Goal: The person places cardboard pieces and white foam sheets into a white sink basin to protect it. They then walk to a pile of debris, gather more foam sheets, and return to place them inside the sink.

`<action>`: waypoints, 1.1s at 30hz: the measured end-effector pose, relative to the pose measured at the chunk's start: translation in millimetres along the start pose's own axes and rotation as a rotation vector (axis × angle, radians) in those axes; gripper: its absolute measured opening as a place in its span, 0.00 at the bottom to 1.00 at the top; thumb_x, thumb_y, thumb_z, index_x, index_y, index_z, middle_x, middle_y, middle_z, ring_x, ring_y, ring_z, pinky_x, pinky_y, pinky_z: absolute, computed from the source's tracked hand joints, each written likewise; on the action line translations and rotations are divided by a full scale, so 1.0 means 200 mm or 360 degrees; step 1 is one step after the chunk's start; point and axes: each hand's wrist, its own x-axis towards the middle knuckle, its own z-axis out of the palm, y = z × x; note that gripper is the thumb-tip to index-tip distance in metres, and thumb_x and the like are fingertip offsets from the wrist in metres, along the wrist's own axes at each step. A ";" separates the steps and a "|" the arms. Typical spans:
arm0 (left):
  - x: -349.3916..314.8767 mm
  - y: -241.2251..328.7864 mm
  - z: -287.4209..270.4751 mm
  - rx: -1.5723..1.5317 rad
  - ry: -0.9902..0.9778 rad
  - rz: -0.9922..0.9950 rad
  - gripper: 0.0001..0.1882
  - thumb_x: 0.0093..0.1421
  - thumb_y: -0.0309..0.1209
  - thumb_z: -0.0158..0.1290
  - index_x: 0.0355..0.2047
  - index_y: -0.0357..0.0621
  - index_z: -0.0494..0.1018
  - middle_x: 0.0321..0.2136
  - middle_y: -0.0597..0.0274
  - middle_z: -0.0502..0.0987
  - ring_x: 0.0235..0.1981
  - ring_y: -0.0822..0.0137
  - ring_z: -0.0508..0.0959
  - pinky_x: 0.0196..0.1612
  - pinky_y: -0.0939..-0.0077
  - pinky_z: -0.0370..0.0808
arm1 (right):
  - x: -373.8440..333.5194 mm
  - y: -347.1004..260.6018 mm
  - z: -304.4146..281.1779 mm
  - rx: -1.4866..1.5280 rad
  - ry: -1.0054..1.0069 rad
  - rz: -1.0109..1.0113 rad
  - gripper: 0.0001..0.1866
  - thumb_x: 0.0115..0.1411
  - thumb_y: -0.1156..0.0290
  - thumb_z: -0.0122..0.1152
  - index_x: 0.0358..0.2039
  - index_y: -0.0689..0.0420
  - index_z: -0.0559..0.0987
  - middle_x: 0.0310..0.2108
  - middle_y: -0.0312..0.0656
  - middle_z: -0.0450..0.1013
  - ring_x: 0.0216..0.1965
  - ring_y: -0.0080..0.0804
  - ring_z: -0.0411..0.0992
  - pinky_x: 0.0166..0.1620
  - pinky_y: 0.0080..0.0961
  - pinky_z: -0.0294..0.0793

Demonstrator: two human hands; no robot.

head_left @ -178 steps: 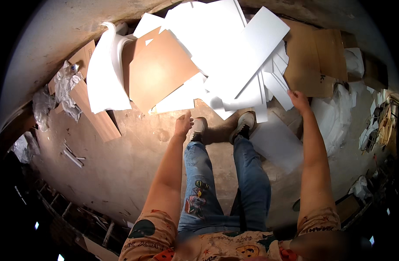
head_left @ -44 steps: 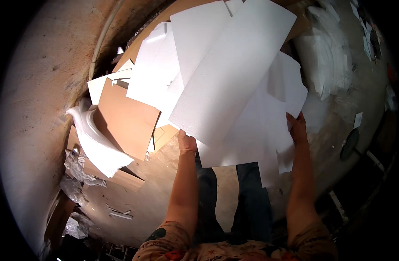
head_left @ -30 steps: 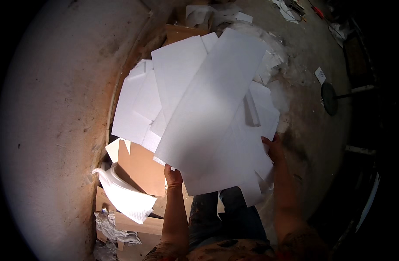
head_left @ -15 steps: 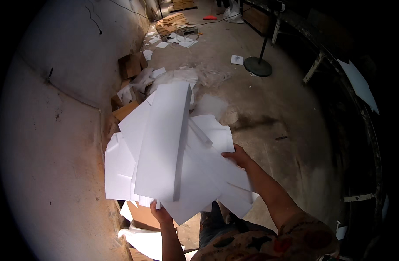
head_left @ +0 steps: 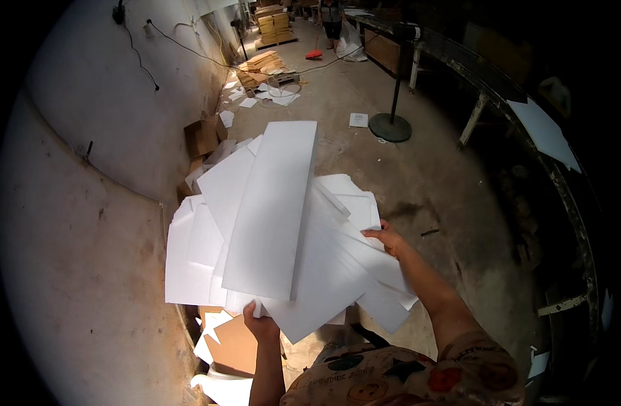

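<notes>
A loose pile of white foam sheets (head_left: 337, 271) is carried in front of me, several pieces fanned out at different angles. On top lies a long, thick white foam block (head_left: 270, 210), pointing away from me. My left hand (head_left: 260, 323) grips the pile's near edge, thumb on top and the other fingers hidden below. At the right edge, my right hand (head_left: 388, 240) clasps the sheets, its thumb laid over them. The pile's underside is out of sight.
Along the left wall (head_left: 87, 223) are an open cardboard box (head_left: 202, 137) and, nearer me, a brown carton (head_left: 230, 344) with white scraps. Ahead stands a round-based pole (head_left: 390, 127). Flattened cardboard (head_left: 266, 62) lies farther off, and a person (head_left: 331, 20) stands beyond. A long bench (head_left: 486, 84) runs along the right.
The foam pile and both hands have shifted slightly right in view, still held. The view has tilted up, bringing a person at the far end further into sight.
</notes>
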 end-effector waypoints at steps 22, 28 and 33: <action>0.27 -1.39 1.42 0.0339 -0.0494 -0.0599 0.22 0.52 0.39 0.44 0.44 0.38 0.66 0.37 0.55 0.71 0.41 0.60 0.72 0.43 0.66 0.71 | -0.81 -0.62 -1.69 0.0205 0.0772 -0.0462 0.39 0.43 0.71 0.73 0.53 0.64 0.61 0.46 0.48 0.68 0.45 0.36 0.69 0.48 0.34 0.72; 0.27 -1.83 1.74 0.0276 -0.0604 -0.0836 0.23 0.50 0.41 0.45 0.43 0.39 0.67 0.36 0.56 0.72 0.38 0.61 0.73 0.40 0.66 0.71 | -1.07 -0.66 -2.07 0.0162 0.1130 -0.0551 0.38 0.44 0.67 0.72 0.53 0.65 0.61 0.46 0.48 0.68 0.46 0.35 0.68 0.48 0.32 0.70; 0.33 -2.10 1.98 0.0231 -0.0946 -0.0897 0.21 0.50 0.41 0.44 0.40 0.40 0.68 0.34 0.58 0.72 0.35 0.64 0.73 0.38 0.69 0.71 | -1.30 -0.74 -2.27 -0.0036 0.1363 -0.0606 0.41 0.45 0.59 0.71 0.53 0.64 0.61 0.47 0.48 0.67 0.49 0.35 0.66 0.48 0.32 0.69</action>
